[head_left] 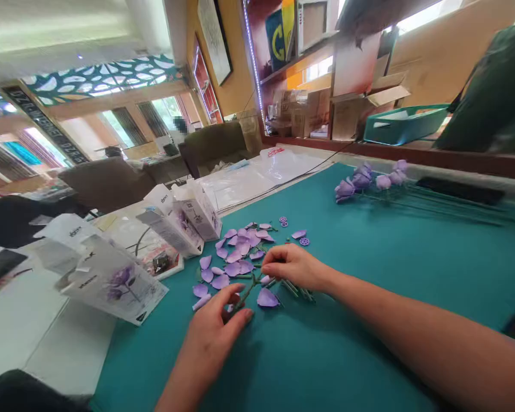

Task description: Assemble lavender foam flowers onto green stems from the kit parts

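My left hand (pixel 214 320) curls around a short green plastic stem piece (pixel 248 293), with thumb and index finger on either side of it. A bit of purple shows between those fingers. Just to the right, my right hand (pixel 292 266) has thumb and fingertips pinched together near the stem's upper end; whatever they hold is too small to make out. A cupped purple petal (pixel 267 297) lies between the hands. Beyond them spreads a pile of loose purple petals (pixel 240 249). Several green stem rods (pixel 298 290) lie under and beside my right hand.
Small purple wheel-shaped parts (pixel 304 241) lie past my right hand. Assembled purple roses (pixel 363 177) on long stems rest at the back right of the green mat (pixel 369 263), near a black object (pixel 459 190). Opened white boxes (pixel 124 286) stand along the left edge.
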`<state>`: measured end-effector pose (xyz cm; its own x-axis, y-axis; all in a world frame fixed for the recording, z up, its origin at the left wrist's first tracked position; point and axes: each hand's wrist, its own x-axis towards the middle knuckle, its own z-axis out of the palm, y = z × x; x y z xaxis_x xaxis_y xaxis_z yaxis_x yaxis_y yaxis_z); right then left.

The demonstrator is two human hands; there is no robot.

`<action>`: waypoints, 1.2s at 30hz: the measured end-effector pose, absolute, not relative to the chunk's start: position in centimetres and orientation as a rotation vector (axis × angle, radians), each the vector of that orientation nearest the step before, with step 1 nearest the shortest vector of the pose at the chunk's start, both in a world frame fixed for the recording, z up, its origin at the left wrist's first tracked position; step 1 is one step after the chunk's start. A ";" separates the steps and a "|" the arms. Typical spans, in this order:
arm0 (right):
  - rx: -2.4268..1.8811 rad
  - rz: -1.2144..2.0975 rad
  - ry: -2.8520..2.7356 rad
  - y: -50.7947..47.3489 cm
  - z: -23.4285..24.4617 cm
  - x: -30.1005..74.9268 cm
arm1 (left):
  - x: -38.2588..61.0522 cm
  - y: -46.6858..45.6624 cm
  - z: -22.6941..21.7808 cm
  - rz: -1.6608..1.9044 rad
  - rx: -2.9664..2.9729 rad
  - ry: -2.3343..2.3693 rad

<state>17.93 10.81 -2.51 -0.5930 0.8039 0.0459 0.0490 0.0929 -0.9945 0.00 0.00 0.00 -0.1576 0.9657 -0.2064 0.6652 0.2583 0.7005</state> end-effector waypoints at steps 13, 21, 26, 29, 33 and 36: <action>-0.824 1.681 -1.251 12.1 -2.6 18.3 | -0.9 0.4 0.0 0.821 1.287 1.674; -0.783 1.933 -1.375 10.0 -3.2 16.8 | -0.3 0.5 -0.6 0.873 1.237 1.629; -0.720 1.915 -1.407 9.5 -3.3 16.5 | 0.4 0.3 -0.6 0.840 1.252 1.661; -0.737 1.901 -1.410 9.5 -3.1 16.6 | 0.5 0.4 -0.9 0.844 1.268 1.672; -0.745 1.895 -1.397 9.5 -2.9 16.6 | 0.5 0.5 -1.1 0.833 1.272 1.663; -0.726 1.875 -1.374 9.6 -3.1 16.6 | 0.5 0.5 -1.0 0.805 1.292 1.649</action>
<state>16.57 9.58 -3.11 -0.6046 0.7956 -0.0381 -0.2032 -0.2004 -0.9584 0.53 0.53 -1.00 -0.0853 0.9673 -0.2387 0.4062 0.2525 0.8782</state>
